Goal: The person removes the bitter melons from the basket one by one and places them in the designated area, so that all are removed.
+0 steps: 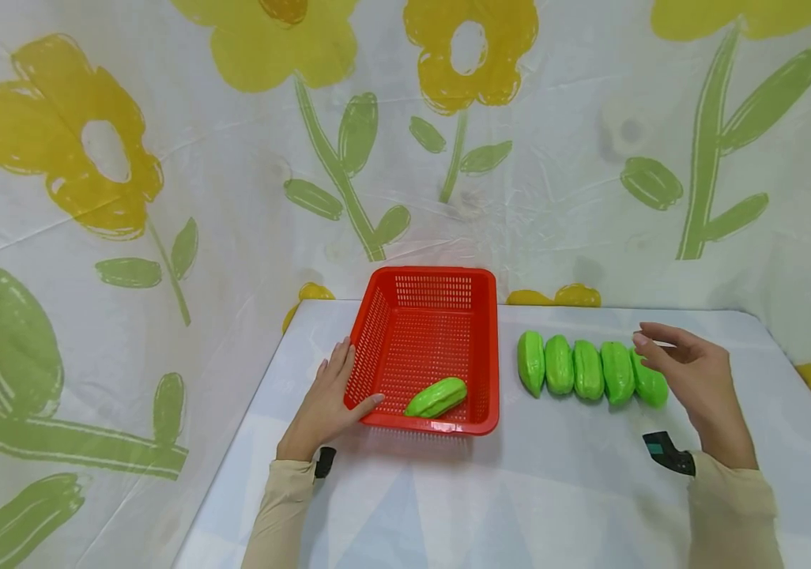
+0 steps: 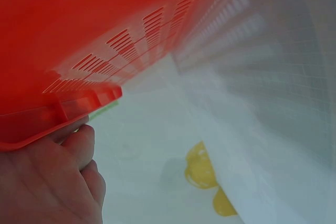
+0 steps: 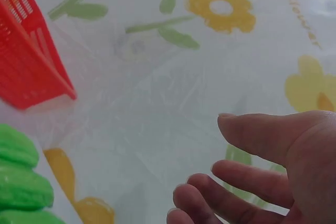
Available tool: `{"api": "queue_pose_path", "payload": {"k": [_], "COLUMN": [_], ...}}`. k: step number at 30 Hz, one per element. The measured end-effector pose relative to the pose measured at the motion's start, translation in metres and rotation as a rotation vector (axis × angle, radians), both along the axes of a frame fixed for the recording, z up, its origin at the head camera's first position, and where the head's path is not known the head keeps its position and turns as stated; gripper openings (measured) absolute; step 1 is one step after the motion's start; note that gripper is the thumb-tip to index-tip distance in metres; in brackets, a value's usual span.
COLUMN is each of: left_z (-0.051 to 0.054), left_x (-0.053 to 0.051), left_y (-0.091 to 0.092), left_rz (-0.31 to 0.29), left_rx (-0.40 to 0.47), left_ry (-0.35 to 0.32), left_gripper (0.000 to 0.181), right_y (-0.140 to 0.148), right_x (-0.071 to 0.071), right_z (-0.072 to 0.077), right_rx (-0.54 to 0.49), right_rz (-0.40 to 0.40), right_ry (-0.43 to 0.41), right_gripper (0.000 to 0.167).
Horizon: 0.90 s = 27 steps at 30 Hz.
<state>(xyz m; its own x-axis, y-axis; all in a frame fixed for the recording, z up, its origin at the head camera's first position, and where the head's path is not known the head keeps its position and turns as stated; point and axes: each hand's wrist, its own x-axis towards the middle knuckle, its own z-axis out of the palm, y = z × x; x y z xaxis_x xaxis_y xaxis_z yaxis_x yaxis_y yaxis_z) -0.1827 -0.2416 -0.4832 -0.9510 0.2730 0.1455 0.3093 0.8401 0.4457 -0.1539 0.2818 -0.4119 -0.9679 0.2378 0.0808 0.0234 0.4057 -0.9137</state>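
Observation:
A red plastic basket with slotted walls stands on the table. One bright green, ridged fruit like a star fruit lies inside it, near the front wall. My left hand rests against the basket's front left corner, fingers stretched along the outer left side and thumb at the front rim. To the basket's right, several similar green fruits lie side by side in a row. Above the rightmost fruit, partly covering it, hovers my right hand. Its fingers are loosely bent and apart from the thumb, with nothing between them.
A pale table with a faint triangle pattern carries everything. Behind it and on the left hangs a white sheet printed with yellow flowers and green leaves. A dark device is strapped at the right wrist, another at the left.

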Motion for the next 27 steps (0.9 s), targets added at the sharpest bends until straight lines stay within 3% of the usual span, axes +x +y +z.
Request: {"api": "queue_pose_path", "payload": {"k": [5,14,27], "left_z": [0.001,0.000,-0.001], "left_x": [0.000,-0.001,-0.001], "left_y": [0.001,0.000,0.000], "left_rz": [0.002,0.001,0.006], "left_rx": [-0.008,-0.011,-0.019], "left_ry": [-0.004,-0.001,-0.003], "left_gripper": [0.108,0.109,0.109], "right_y": [-0.015,-0.047,-0.099], "right_x": [-0.007,-0.024,-0.045], "right_z": [0.010,0.028,0.045], "right_rx": [-0.006,0.059,0.085], "right_rz": [0.059,0.157,0.326], "right_ry": [0.069,0.053,0.106], "right_gripper": [0.037,0.049,0.042]}}
